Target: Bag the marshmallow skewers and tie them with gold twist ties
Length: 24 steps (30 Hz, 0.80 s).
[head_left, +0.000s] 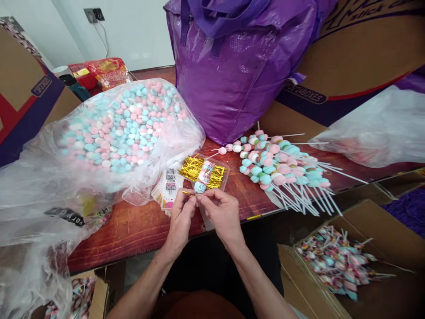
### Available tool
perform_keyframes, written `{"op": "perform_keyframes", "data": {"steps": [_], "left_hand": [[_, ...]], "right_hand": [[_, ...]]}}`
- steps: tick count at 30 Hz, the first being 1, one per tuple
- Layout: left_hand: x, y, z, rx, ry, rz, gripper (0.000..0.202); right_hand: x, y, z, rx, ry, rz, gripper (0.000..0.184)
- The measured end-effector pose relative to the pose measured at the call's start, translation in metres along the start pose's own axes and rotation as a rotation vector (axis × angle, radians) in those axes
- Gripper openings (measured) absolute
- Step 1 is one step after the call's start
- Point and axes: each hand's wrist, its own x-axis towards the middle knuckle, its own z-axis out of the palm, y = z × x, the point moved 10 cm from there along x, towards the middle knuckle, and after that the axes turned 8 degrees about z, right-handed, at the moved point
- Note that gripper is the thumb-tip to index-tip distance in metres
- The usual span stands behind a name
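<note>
Your left hand (pixel 182 215) pinches a gold tie (pixel 188 192). Your right hand (pixel 224 211) grips the candy (pixel 206 174) by its neck

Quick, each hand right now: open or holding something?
Left hand: closed, pinching a gold twist tie.
Right hand: closed, fingertips at the end of the wrapped candy; exact grip hidden.

Wears black cloth (pixel 215 261) over the lap, below the front edge of the bench (pixel 133 235), with a dark rust-brown garment (pixel 199 305) closer in. Shows bare forearms (pixel 146 283), tapering toward the wrists, and a bare left hand (pixel 181 217) and right hand (pixel 226 217).
</note>
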Motion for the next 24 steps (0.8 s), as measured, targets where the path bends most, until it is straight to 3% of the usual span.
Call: {"op": "perform_keyframes", "data": {"steps": [3, 5, 9, 13, 17, 20, 24], "left_hand": [[0.002, 0.007, 0.002, 0.034, 0.008, 0.087, 0.023], [0.004, 0.004, 0.001, -0.013, 0.037, 0.050, 0.029], [0.004, -0.009, 0.009, -0.170, 0.013, -0.150, 0.039], [-0.004, -0.013, 0.020, -0.300, -0.101, -0.359, 0.044], [-0.020, -0.015, 0.031, -0.301, -0.271, -0.547, 0.048], [-0.020, -0.014, 0.031, -0.162, -0.312, -0.471, 0.045], [-0.007, 0.007, 0.017, 0.167, -0.180, -0.058, 0.032]], "right_hand": [[-0.005, 0.000, -0.001, -0.043, -0.008, 0.022, 0.020], [-0.008, -0.001, 0.001, -0.053, -0.029, -0.008, 0.019], [-0.010, 0.004, 0.005, 0.071, -0.080, -0.030, 0.018], [-0.008, 0.009, 0.009, 0.188, -0.215, 0.020, 0.021], [-0.013, -0.017, 0.008, -0.071, -0.338, -0.138, 0.016], [-0.017, -0.031, 0.008, -0.308, -0.333, -0.295, 0.008], [-0.024, -0.037, 0.006, -0.468, -0.138, -0.460, 0.007]]}}
